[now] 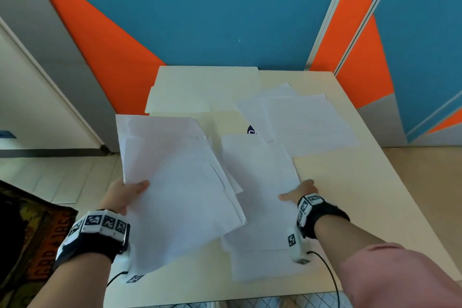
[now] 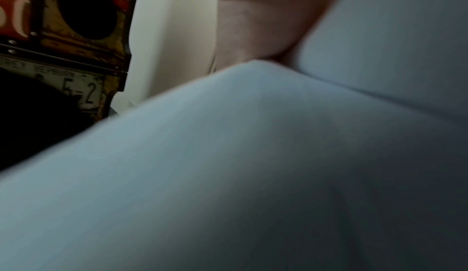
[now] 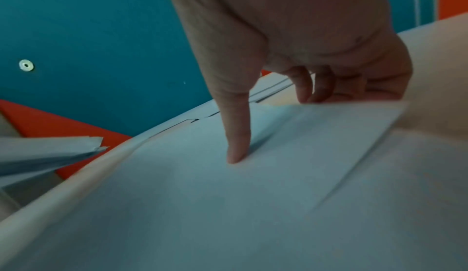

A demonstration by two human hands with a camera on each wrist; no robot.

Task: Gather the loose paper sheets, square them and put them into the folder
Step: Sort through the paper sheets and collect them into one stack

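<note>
My left hand (image 1: 122, 195) grips a raised stack (image 1: 180, 190) of sheets, thumb on top, the other fingers hidden under the paper; the left wrist view is mostly blurred paper. My right hand (image 1: 298, 192) pinches the right edge of the sheets (image 1: 260, 182) lying on the tabletop (image 1: 350, 195): thumb pressing on top, fingers (image 3: 326, 85) curled at the edge. More sheets (image 1: 310, 122) lie loose further back on the right. The folder (image 1: 200, 87) lies closed at the far end, its near corner covered by paper. A dark logo (image 1: 251, 130) peeks between sheets, unreadable.
</note>
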